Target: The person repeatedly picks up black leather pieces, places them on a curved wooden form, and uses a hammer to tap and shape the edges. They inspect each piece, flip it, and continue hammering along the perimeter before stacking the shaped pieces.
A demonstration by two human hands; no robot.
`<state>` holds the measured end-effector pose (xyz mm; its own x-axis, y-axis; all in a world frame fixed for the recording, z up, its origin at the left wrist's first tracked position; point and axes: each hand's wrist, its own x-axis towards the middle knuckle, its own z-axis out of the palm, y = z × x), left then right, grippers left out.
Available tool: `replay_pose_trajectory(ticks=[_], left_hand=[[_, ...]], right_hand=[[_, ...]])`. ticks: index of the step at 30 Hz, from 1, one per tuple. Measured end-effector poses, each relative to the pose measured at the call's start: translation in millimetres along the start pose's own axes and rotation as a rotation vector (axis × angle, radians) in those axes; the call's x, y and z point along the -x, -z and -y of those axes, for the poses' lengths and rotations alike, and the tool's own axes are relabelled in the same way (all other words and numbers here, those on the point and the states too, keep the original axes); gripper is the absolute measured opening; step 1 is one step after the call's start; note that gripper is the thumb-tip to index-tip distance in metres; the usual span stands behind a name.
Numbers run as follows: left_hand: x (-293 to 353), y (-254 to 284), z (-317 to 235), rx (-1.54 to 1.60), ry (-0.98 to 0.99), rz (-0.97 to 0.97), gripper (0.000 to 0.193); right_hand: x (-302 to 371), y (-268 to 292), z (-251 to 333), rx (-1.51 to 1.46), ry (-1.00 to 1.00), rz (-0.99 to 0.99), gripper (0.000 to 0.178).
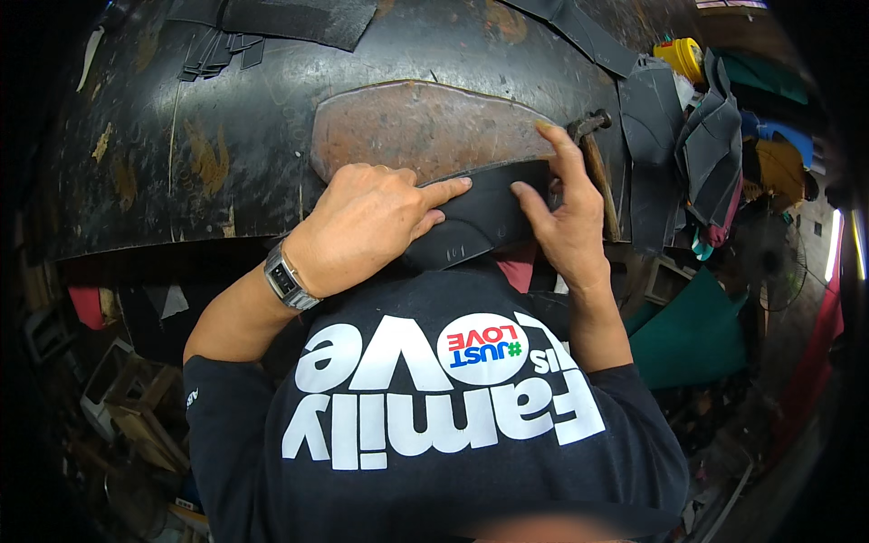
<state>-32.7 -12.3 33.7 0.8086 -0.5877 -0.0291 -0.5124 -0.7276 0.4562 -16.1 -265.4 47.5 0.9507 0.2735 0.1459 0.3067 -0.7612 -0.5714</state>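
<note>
The black sheet (484,210), lying along the brown slab (416,127) at the table's (253,190) near edge, looks light and bendy, best held by its margins; the left hand (362,215) extends 1 finger onto it, the others curled, while the right hand's (575,213) thumb and index spread apart.

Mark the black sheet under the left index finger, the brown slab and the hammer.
Black sheet (484,206): head view, middle of its face.
Brown slab (412,127): head view, its upper face.
Hammer (599,172): head view, its handle.
</note>
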Motion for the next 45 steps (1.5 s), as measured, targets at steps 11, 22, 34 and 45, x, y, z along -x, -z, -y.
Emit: replay_pose_trajectory(ticks=[11,22,34,45], left_hand=[[-5,11,-1,0.1,0.05,0.074,0.041],[-10,17,0,0.136,0.071,0.122,0.041],[-10,17,-2,0.116,0.087,0.133,0.043],[-4,7,-3,0.178,0.196,-0.008,0.063]], right_hand=[[9,-14,-23,-0.17,-0.082,-0.09,0.044],[13,-15,-28,-0.321,-0.119,-0.122,0.059],[-2,1,-17,0.146,-0.15,-0.014,0.078],[37,-22,-18,0.156,0.449,0.441,0.078]])
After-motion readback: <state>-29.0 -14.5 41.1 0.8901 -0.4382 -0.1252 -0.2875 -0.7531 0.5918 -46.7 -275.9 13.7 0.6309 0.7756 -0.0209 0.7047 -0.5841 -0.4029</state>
